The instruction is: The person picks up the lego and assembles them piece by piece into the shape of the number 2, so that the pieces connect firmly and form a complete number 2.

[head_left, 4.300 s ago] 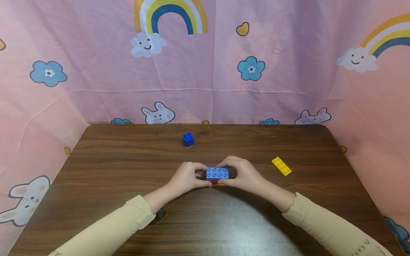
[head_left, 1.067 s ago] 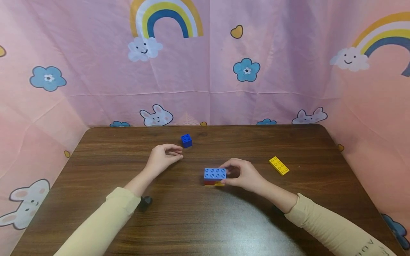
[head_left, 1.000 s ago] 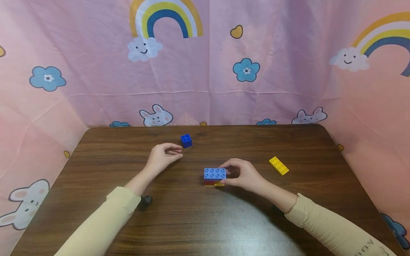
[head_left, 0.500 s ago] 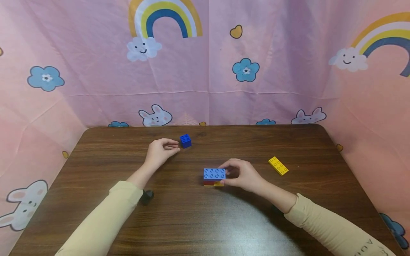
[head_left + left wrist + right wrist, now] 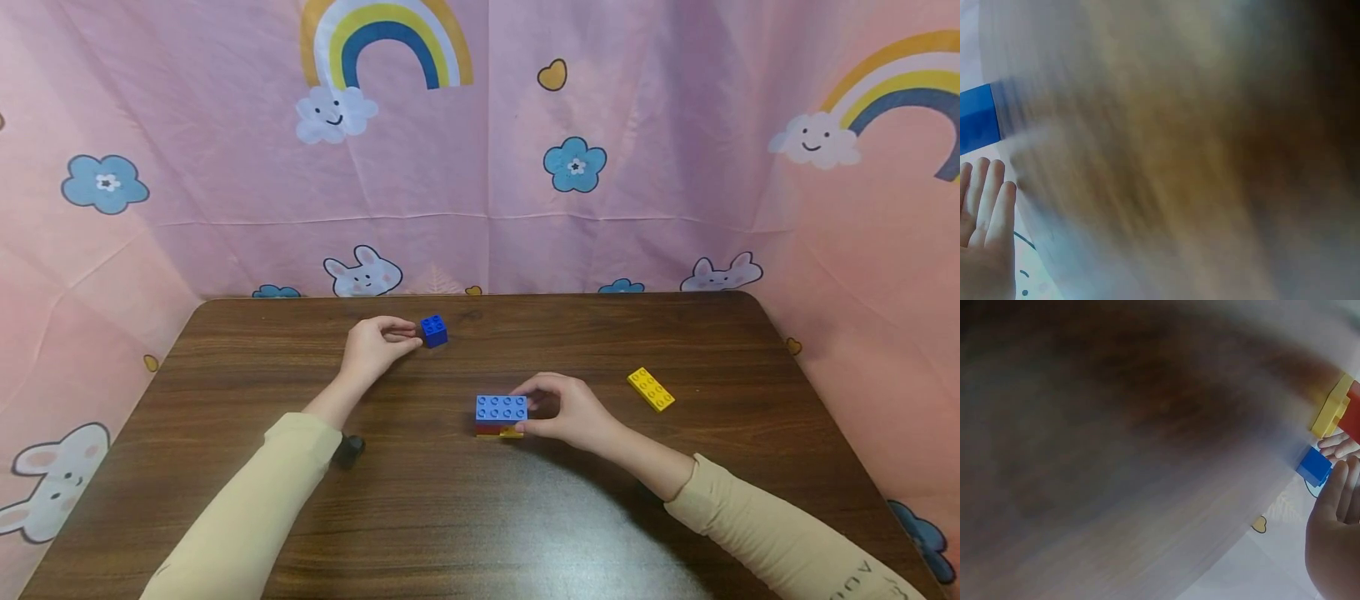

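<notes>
In the head view my left hand (image 5: 372, 350) is just left of a small dark blue four-stud toy brick (image 5: 434, 332), thumb and fingers apart. A gap shows between that brick (image 5: 977, 119) and the fingers (image 5: 999, 215) in the left wrist view. My right hand (image 5: 573, 414) holds the right end of a toy brick stack (image 5: 502, 408) by thumb and fingers. Light blue lies on top of the stack, red below, yellow at the bottom. The right wrist view catches its yellow piece (image 5: 1333, 407) and the right hand (image 5: 1338, 540); the far fingers are partly hidden.
A flat yellow toy brick (image 5: 651, 389) lies right of the right hand on the brown wooden table (image 5: 450, 517). By the left wrist is a small black object (image 5: 349, 451). A pink printed cloth (image 5: 510, 183) hangs behind the table.
Both hands were at the stack at first. My left hand has since left it for the dark blue brick, lately edging farther back. My right hand stays on the stack.
</notes>
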A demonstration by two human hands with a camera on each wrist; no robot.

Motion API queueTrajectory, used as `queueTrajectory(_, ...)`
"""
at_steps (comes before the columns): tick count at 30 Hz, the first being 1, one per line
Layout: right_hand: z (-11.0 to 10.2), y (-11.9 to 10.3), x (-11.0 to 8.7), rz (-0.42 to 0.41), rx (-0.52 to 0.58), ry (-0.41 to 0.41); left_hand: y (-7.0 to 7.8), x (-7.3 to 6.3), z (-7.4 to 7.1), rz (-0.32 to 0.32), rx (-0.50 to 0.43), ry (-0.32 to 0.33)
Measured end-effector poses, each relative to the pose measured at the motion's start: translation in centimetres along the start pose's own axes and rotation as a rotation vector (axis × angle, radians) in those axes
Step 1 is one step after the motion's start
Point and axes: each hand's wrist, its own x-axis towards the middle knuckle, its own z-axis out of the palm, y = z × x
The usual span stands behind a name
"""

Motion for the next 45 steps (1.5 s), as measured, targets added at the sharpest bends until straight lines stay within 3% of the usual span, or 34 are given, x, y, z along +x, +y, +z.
queueTrajectory(15, 0.1, 0.1, 0.1, -0.006, -0.013, 0.000, 0.7, 0.7, 0.8, -0.025, 0.006, -0.030)
queueTrajectory(30, 0.3, 0.0, 0.1, 0.011, -0.001, -0.005, 1.6, 1.5, 2.0, -0.010, 0.052, -0.024)
queueTrajectory(45, 0.3, 0.1, 0.1, 0.020, 0.012, -0.004, 1.4, 1.7, 2.5, 0.001, 0.087, -0.019)
